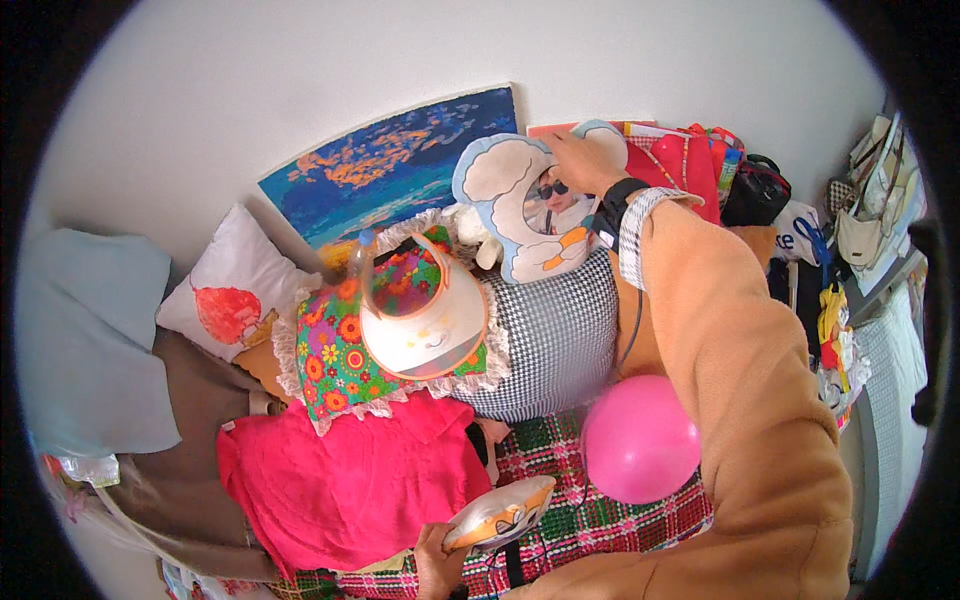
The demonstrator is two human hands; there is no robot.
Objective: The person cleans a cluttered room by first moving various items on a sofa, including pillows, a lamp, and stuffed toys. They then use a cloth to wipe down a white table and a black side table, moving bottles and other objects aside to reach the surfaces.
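My right hand (581, 163) is on the upper part of a cloud-shaped plush cushion (491, 176), its fingers over the edge. A round panel (559, 201) in the cushion, a mirror or a picture, shows a person in dark glasses. The cushion stands upright against a houndstooth pillow (555, 337). At the bottom my left hand (439, 561) grips one end of a small white and orange cushion (502, 514), tilted above a plaid woven cover (555, 450). A clear-and-white visor cap (424, 334) rests on a flowered, lace-edged pillow (341, 360).
Under my right forearm sits a pink balloon (641, 439). A bright pink cloth (352, 487) lies left of my left hand. A sunset painting (397, 165) leans on the wall. Red bags (667, 165) and a black bag (757, 191) stand at right; a white pillow (232, 289) is at left.
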